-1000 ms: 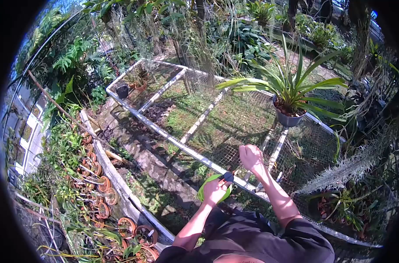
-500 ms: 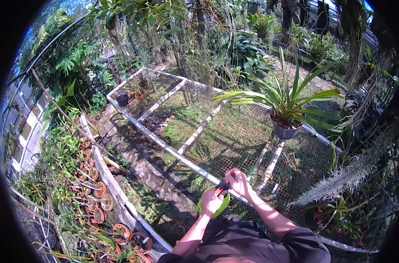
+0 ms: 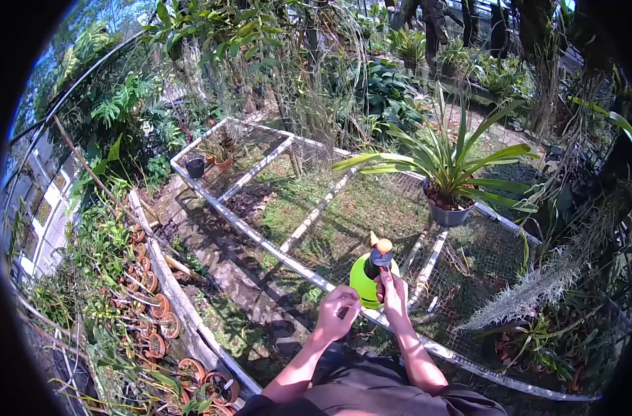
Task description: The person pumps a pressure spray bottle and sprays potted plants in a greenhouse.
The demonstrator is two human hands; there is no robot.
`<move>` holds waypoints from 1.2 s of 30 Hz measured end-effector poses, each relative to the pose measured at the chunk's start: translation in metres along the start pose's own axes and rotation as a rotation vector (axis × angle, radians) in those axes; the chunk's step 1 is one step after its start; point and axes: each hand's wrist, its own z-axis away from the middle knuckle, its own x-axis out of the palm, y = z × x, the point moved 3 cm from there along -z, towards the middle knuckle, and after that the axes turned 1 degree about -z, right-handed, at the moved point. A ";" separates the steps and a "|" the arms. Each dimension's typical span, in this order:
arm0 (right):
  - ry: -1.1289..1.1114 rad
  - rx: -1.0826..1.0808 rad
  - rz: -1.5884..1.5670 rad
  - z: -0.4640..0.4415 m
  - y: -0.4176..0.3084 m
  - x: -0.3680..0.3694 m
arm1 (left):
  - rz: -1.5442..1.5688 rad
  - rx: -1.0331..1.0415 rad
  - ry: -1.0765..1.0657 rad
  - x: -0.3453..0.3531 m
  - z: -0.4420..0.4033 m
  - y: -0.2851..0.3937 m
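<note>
A bright green spray bottle (image 3: pixel 364 283) with a black head and orange tips stands upright over the near edge of the mesh-topped frame. My right hand (image 3: pixel 394 295) is wrapped round its black neck, the thumb up along it. Just left of the bottle is my left hand (image 3: pixel 338 313), its fingers curled; whether anything small lies within them cannot be made out. Beyond the bottle, to the right, a long-leaved plant (image 3: pixel 457 163) grows in a grey pot (image 3: pixel 448 213) on the mesh.
The white-framed mesh table (image 3: pixel 316 211) stretches across the middle. Small pots (image 3: pixel 195 166) stand at its far left corner. Several terracotta pots (image 3: pixel 161 304) line the left side beside a pale beam (image 3: pixel 191 315). Grey hanging moss (image 3: pixel 531 295) is at the right.
The green bottle has passed from my left hand to my right hand and moved up and right. My left hand has let go of its head and sits to its left.
</note>
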 end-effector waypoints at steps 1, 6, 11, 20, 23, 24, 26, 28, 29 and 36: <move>0.059 0.019 -0.095 0.000 -0.013 -0.002 | 0.250 -0.150 0.099 0.004 0.013 -0.042; 0.086 -0.277 -0.092 0.036 -0.082 0.011 | 0.491 -0.828 -0.265 0.039 0.027 -0.096; 0.183 -0.525 -0.121 0.086 -0.140 0.045 | 0.836 -0.419 -0.338 0.036 -0.051 -0.050; 0.049 -0.498 -0.097 0.063 -0.140 0.085 | 1.003 -0.399 -0.224 -0.016 -0.060 -0.037; 0.000 -0.533 0.017 0.058 -0.128 0.092 | 1.070 -0.471 -0.210 -0.025 -0.036 -0.061; 0.008 -0.533 0.011 0.058 -0.121 0.093 | 1.076 -0.492 -0.195 -0.027 -0.030 -0.062; 0.039 -0.507 -0.016 0.061 -0.119 0.098 | 1.041 -0.489 -0.224 -0.034 -0.026 -0.052; 0.012 -0.483 -0.031 0.066 -0.115 0.099 | 0.989 -0.442 -0.179 -0.040 -0.034 -0.041; 0.007 -0.513 -0.067 0.066 -0.114 0.103 | 0.962 -0.419 -0.157 -0.044 -0.040 -0.037; 0.128 -0.669 -0.009 0.050 -0.144 0.139 | 1.110 -0.329 -0.267 -0.040 -0.111 -0.040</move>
